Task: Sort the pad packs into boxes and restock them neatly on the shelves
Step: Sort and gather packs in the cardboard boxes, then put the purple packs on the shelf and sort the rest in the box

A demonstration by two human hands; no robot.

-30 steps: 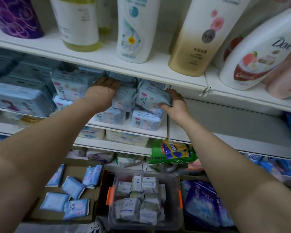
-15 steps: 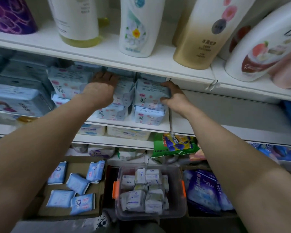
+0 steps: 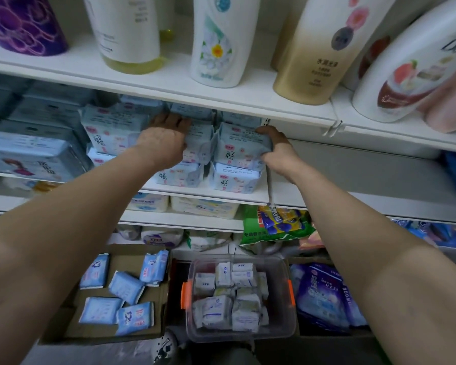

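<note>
Light blue pad packs are stacked two high on the white middle shelf (image 3: 216,192). My right hand (image 3: 277,148) grips the right end of the upper right pack (image 3: 241,147), fingers curled over its top edge. My left hand (image 3: 163,139) lies over the upper middle pack (image 3: 199,142), its fingertips hidden behind the stack. Another stack (image 3: 111,130) stands left of that hand. Below, a cardboard box (image 3: 71,330) holds several loose blue packs (image 3: 127,287). A clear plastic bin (image 3: 279,330) with orange latches holds several small white packs.
Tall shampoo and body wash bottles (image 3: 311,51) line the shelf above. Large blue packs (image 3: 29,154) fill the left of the middle shelf; the section to the right (image 3: 366,177) is bare. A green bag (image 3: 277,225) and dark blue packs (image 3: 327,296) sit lower right.
Both hands have pushed the upper packs back and squared them up on the stack. The view has shifted downward slightly and closer to the shelf.
</note>
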